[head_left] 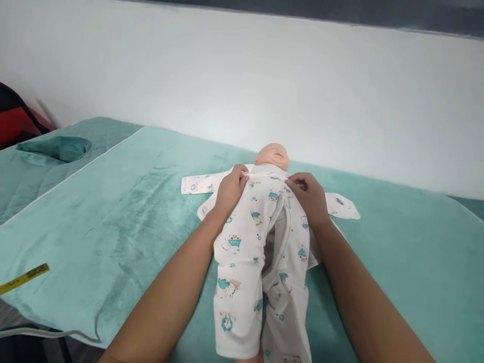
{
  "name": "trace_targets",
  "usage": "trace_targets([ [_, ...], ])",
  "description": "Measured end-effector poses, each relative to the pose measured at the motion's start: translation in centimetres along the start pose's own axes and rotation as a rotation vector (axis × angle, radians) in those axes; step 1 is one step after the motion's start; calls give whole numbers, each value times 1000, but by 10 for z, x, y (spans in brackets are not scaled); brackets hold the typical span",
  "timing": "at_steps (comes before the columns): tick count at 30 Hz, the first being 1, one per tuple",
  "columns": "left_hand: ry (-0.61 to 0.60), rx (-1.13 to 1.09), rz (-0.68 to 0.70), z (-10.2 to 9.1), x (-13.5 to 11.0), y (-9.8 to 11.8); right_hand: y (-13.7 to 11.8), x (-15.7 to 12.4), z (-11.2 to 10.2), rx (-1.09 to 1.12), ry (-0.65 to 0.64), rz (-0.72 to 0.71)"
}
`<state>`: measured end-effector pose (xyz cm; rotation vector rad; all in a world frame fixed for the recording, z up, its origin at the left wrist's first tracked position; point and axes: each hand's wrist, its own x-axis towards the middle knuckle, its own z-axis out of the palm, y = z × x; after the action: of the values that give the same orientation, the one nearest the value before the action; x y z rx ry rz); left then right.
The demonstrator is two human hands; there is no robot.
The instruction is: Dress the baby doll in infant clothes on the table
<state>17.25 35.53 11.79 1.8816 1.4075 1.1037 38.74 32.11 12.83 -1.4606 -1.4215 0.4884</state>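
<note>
A baby doll [273, 155] lies on its back on a green plush sheet [124, 201], its head toward the wall. White printed baby pants [238, 262] with an open crotch cover its legs and reach up to its chest. Beneath them spreads a white printed baby shirt [198, 184], sleeves out to both sides. My left hand [232, 190] pinches the pants' waistband at its left corner. At the opposite corner, my right hand [309, 196] grips the same waistband between thumb and fingers. The doll's body and most of its legs are hidden by the clothing.
A white wall [234, 85] rises behind the sheet. On the far left lie a folded dark green cloth [55, 149] and a red and black item [17, 118]. Yellow tape [24, 279] with dark print sticks to the sheet near its front left edge.
</note>
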Motion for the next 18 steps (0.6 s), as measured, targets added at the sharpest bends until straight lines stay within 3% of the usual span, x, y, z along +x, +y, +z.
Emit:
trace_targets([
  [3,-21,-66,18,-3,-7,-1,0,-7,-2,0,57,-52],
  [6,-55,-129,-82,-15,-18,2,-1,-18,-9,-64,88,-123],
  [8,-162,-216,-201,-26,-25,5,0,-28,-15,-119,110,-140],
  [10,-323,-302,-292,-37,-28,6,1,-39,-22,-138,105,-70],
  [14,-564,-371,-317,-54,-29,4,4,-53,-35,-130,-80,154],
  [18,-611,-463,-277,-61,-31,2,5,-53,-49,-51,-251,208],
])
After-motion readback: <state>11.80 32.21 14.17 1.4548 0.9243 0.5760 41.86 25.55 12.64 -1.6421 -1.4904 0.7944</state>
